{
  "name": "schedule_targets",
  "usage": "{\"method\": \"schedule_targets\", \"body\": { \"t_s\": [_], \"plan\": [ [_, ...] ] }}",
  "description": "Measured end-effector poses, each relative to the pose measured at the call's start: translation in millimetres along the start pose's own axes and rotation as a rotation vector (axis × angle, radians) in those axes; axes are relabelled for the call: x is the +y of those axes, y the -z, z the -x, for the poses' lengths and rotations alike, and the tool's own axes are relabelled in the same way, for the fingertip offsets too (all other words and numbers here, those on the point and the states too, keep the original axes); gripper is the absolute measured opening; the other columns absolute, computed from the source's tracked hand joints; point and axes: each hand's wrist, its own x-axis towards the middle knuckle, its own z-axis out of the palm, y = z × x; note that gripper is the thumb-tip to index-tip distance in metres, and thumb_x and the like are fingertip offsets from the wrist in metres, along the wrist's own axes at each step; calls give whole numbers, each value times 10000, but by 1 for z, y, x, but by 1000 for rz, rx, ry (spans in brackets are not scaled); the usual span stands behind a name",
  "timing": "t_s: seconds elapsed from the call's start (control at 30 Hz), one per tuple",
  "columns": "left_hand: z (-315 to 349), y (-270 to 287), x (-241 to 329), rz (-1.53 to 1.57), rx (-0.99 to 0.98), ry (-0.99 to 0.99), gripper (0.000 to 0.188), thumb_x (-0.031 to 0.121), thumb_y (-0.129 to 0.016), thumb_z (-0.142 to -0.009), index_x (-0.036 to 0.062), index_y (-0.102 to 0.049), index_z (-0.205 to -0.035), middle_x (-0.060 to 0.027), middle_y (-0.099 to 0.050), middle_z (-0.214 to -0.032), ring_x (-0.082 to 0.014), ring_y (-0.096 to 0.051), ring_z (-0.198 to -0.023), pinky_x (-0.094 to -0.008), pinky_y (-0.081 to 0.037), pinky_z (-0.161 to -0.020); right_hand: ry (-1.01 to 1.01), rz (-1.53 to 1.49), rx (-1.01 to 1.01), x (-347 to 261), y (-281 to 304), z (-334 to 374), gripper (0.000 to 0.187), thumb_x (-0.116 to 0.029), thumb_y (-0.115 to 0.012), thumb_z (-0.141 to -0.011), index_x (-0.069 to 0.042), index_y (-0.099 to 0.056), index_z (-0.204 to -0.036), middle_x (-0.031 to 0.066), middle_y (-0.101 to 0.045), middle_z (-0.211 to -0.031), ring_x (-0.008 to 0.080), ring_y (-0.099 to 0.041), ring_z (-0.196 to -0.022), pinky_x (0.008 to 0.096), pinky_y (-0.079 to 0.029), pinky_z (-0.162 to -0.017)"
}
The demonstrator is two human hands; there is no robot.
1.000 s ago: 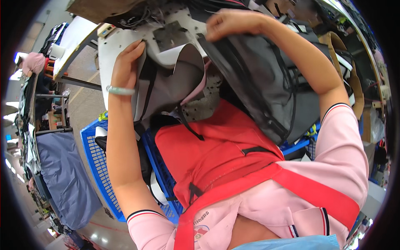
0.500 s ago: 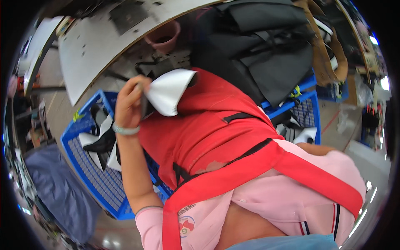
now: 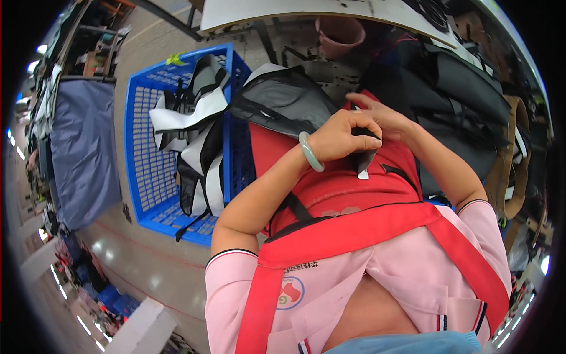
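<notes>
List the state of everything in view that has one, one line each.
Left hand: fingers curled, pinching a black piece
Right hand: beside the left, partly hidden; grip unclear
Grey fabric: lying partly over the apron
Red apron: worn, creased
Blue basket: open-topped, partly filled
Pink bucket: upright, contents unclear
Blue-grey cloth: hanging, wrinkled

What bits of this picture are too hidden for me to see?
In the head view:
Right hand: some fingers hide behind the left hand.
Small dark strip: the left hand covers where it might join the big dark grey piece.
Blue basket: white and dark pieces cover part of its bottom.
White tabletop: cut off by the upper edge.
</notes>
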Motion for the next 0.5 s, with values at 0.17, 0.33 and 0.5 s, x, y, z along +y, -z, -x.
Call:
{"method": "schedule_targets", "body": {
  "t_s": [0.17, 0.33, 0.5],
  "plan": [
    [57, 76, -17, -638, 637, -267, 231, 63, -615, -852, 37, -675, -1074, -92, -646, -1088, -228, -596, -1054, -334, -448, -944, 130, 346, 141, 13, -10, 3, 443, 14, -549, -790, -93, -561, -1219, 26, -559, -925, 97, -540, -812, 250, -446, -710],
    [142, 227, -113, -1584, 807, 345, 451, 72, -622, -790, 99, -623, -1241, -109, -592, -1276, -274, -513, -1224, -465, -332, -1040, 381, 339, 244, 21, -12, 8, 402, 2, -549, -789, -95, -560, -1179, 5, -530, -900, 81, -497, -769, 231, -409, -704],
    [128, 237, -90, -1437, 761, 619, 210, 213, -649, -855, 100, -730, -1012, -116, -705, -928, -319, -660, -911, -415, -492, -830, 641, 623, 378, -22, -13, 43, 430, -37, -591, -778, -98, -560, -1202, 2, -529, -957, 83, -453, -812, 220, -392, -756]
  ]
}}
